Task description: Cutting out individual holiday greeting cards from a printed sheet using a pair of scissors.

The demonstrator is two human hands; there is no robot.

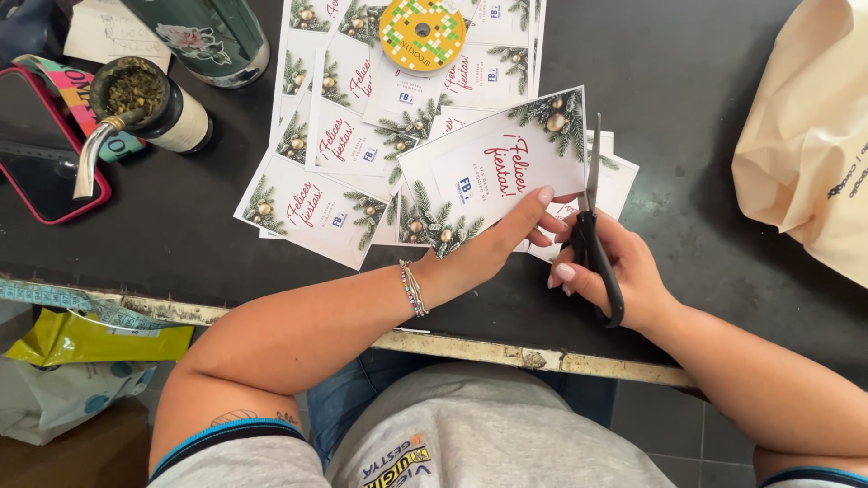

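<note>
My left hand pinches the lower right edge of a white holiday card with pine sprigs and red script, holding it a little above the black table. My right hand grips black-handled scissors, blades pointing away from me along the card's right edge. A beaded bracelet circles my left wrist. More matching cards lie fanned out on the table to the left and behind.
A yellow ribbon spool rests on the cards at the back. A gourd cup with metal straw, a red-cased phone and a dark flask stand at left. A beige cloth bag lies at right.
</note>
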